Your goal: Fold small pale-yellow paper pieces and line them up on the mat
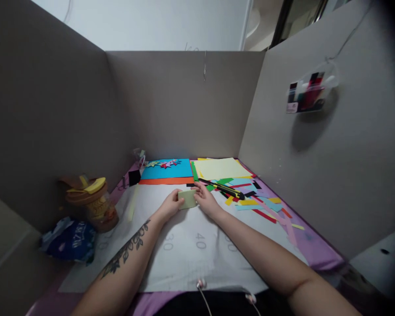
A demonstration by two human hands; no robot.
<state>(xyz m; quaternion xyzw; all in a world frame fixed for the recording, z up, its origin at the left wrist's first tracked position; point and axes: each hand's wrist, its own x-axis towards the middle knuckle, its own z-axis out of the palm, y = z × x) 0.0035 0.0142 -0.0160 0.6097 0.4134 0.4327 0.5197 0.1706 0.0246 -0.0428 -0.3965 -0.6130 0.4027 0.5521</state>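
Both hands meet over a small pale green paper piece (187,199) on the grey cutting mat (184,250). My left hand (170,205) holds its left edge. My right hand (206,201) presses on its right edge with the fingers flat. Just beyond the right hand lies a yellow and black utility knife (224,188), apart from the fingers.
Blue and orange sheets (171,172) with small paper stars and a pale yellow sheet (221,168) lie at the back. Several coloured paper strips (261,204) are scattered at the right. A jar (95,202) and a blue packet (70,240) stand at the left. Grey partition walls enclose the desk.
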